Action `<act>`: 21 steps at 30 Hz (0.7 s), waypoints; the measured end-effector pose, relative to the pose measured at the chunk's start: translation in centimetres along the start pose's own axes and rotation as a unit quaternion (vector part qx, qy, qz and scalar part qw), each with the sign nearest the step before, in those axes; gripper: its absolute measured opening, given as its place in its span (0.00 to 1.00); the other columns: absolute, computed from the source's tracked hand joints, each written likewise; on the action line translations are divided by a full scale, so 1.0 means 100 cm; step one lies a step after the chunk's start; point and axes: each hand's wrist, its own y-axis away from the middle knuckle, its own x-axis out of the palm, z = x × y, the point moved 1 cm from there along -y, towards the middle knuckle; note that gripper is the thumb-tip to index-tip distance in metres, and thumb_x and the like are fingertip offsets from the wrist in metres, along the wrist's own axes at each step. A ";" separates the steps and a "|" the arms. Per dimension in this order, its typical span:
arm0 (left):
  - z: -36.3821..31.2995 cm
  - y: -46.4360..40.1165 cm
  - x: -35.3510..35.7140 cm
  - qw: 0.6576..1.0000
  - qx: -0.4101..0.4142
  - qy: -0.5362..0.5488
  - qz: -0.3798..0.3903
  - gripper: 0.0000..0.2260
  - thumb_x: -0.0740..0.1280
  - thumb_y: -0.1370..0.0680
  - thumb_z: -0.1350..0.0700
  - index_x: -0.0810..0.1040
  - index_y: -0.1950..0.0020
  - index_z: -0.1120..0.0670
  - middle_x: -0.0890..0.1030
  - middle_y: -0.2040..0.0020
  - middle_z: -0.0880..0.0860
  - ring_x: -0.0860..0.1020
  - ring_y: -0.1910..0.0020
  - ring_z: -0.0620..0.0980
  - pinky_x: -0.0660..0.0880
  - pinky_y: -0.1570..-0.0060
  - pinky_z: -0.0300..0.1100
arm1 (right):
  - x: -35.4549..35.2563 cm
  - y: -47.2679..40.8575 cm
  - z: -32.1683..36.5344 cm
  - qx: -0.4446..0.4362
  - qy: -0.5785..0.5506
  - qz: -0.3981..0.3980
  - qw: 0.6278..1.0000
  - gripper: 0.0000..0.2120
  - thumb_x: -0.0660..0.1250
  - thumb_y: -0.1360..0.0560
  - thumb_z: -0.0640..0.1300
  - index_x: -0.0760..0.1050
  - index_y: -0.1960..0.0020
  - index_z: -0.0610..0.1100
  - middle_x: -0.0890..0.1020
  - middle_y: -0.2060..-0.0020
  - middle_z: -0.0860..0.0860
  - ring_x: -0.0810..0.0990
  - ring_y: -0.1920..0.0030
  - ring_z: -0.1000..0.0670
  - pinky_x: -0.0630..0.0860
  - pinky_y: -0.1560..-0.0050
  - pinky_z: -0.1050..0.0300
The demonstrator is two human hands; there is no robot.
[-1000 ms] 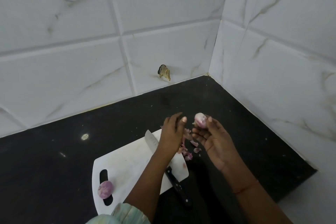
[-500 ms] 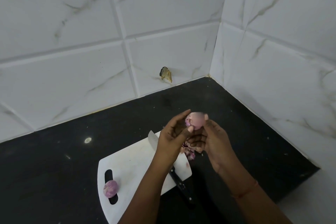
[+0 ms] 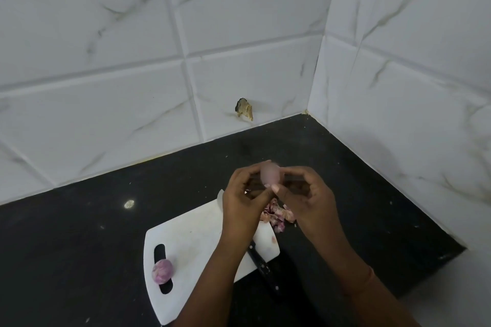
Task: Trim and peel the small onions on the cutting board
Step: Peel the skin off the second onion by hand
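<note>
A small pale pink onion (image 3: 270,174) is held up above the far end of the white cutting board (image 3: 194,233). My left hand (image 3: 243,202) and my right hand (image 3: 308,200) both pinch it between their fingertips; the onion is blurred. A second small purple onion (image 3: 162,271) lies on the board's near left end, beside the handle slot. A knife lies across the board under my left forearm, its black handle (image 3: 261,265) sticking off the board's right edge and its blade tip (image 3: 220,198) showing by my left wrist. A heap of pink peels (image 3: 277,214) sits under my hands.
The board lies on a black countertop (image 3: 79,233) in a corner of white marble-patterned tiled walls (image 3: 398,87). A dry brown scrap (image 3: 244,109) clings to the back wall just above the counter.
My left hand came back to the onion and now pinches it together with the right. Both hands have shifted slightly right and up over the peel heap.
</note>
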 end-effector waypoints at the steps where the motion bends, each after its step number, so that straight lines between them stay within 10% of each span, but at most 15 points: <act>1: -0.001 0.002 0.001 1.000 0.009 -0.013 -0.011 0.18 0.76 0.28 0.61 0.81 0.39 0.50 0.81 0.43 0.48 0.80 0.45 0.45 0.80 0.47 0.38 | 0.001 0.001 0.000 -0.012 -0.001 -0.010 1.000 0.12 0.74 0.29 0.43 0.79 0.47 0.50 0.83 0.50 0.54 0.82 0.47 0.52 0.81 0.47 0.50; 11: -0.010 0.011 0.008 0.998 0.014 -0.035 -0.040 0.20 0.78 0.29 0.59 0.79 0.42 0.43 0.79 0.43 0.45 0.82 0.48 0.46 0.82 0.49 0.41 | -0.002 0.000 0.002 -0.024 0.034 -0.014 0.999 0.05 0.68 0.23 0.39 0.79 0.48 0.46 0.82 0.52 0.55 0.82 0.51 0.58 0.80 0.52 0.64; 21: -0.007 0.005 0.000 0.974 -0.153 0.140 0.095 0.19 0.69 0.24 0.52 0.77 0.34 0.53 0.83 0.40 0.50 0.82 0.40 0.49 0.79 0.42 0.44 | -0.007 -0.010 -0.008 -0.081 0.116 0.032 0.990 0.05 0.65 0.22 0.39 0.77 0.47 0.42 0.80 0.54 0.53 0.80 0.52 0.57 0.78 0.53 0.66</act>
